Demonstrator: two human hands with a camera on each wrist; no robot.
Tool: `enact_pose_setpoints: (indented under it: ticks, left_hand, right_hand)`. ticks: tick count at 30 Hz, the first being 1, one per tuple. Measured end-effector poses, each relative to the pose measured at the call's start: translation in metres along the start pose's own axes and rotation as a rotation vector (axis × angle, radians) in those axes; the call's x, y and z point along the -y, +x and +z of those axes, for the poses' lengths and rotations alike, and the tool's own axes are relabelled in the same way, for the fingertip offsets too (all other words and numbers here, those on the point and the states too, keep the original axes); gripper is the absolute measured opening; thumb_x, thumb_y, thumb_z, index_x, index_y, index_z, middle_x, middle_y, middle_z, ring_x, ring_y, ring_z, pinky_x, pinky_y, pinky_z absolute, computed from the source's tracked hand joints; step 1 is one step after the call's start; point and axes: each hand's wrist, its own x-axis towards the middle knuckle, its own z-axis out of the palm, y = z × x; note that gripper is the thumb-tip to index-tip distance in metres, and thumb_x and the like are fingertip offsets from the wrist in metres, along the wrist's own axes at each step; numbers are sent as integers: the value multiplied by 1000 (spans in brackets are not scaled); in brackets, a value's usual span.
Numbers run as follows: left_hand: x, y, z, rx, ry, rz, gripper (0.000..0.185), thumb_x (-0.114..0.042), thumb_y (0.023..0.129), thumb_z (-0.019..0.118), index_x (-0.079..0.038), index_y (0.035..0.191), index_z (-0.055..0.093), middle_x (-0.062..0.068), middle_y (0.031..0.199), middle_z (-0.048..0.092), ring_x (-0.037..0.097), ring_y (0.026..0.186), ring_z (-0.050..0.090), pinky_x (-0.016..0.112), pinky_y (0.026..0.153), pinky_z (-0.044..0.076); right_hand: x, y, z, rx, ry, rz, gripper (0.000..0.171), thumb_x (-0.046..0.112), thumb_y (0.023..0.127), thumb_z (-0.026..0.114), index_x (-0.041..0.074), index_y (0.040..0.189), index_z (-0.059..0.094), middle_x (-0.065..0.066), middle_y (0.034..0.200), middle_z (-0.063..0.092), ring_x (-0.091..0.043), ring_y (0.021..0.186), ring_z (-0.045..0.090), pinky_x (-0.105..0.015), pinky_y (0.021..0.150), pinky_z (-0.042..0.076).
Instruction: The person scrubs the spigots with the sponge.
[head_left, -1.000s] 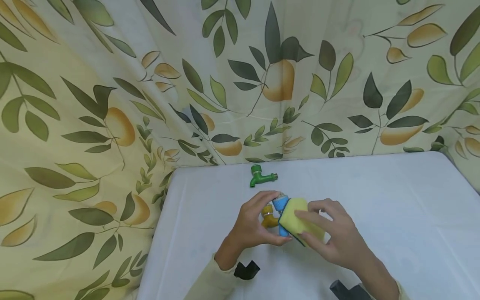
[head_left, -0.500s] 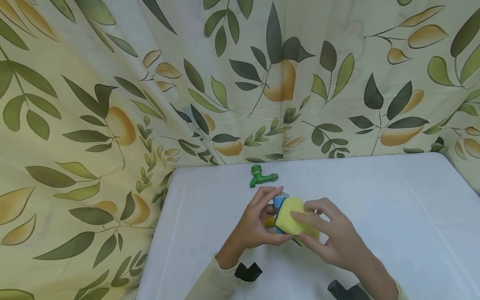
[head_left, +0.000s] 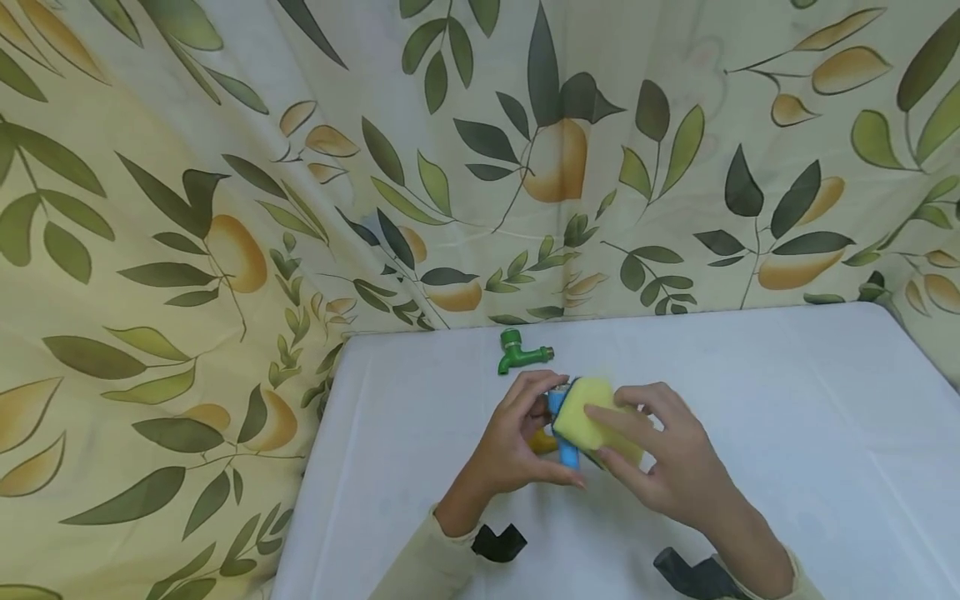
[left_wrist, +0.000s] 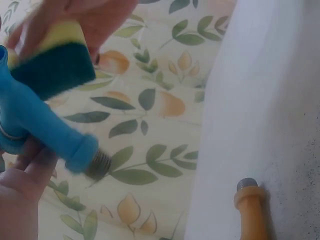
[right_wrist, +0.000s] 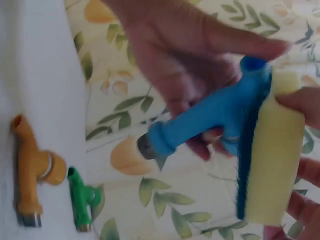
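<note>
A leaf-and-fruit-patterned curtain (head_left: 480,158) hangs along the far and left sides of the white counter (head_left: 795,442). The right hand (head_left: 671,458) grips a yellow sponge (head_left: 576,429) between thumb and fingers. The left hand (head_left: 510,450) grips a blue tap (left_wrist: 47,122), thumb and fingers around the body, clear of the counter surface. The sponge's dark scouring face contacts the side of the blue tap. The orange tap (right_wrist: 31,167) lies on the counter, partly hidden behind the left hand in the head view. The green tap (head_left: 517,357) lies near the counter's far edge.
</note>
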Motion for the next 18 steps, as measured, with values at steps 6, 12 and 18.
enact_pose_setpoints:
  ticks: [6, 12, 18]
  left_hand:
    - [0, 0, -1, 25, 39, -3, 109, 7, 63, 93, -3, 154, 34, 18, 148, 46, 26, 133, 56, 33, 108, 50]
    - [2, -1, -7, 39, 2, -3, 117, 3, 66, 92, -5, 161, 25, 21, 153, 42, 26, 140, 51, 35, 111, 48]
    - [3, 0, -13, 83, -92, -11, 119, -2, 72, 86, -9, 164, 11, 23, 157, 35, 29, 143, 47, 36, 111, 48]
  right_hand:
    - [-1, 3, -2, 13, -25, 43, 47, 56, 100, 54, 19, 119, 76, -4, 110, 65, -18, 99, 54, -23, 85, 41]
    - [1, 4, -2, 76, 58, -22, 42, 54, 99, 58, 22, 120, 76, 0, 111, 65, -13, 99, 54, -24, 85, 43]
    - [3, 6, -5, 105, 69, 33, 36, 42, 92, 74, 21, 121, 75, 2, 112, 63, -11, 101, 53, -16, 85, 44]
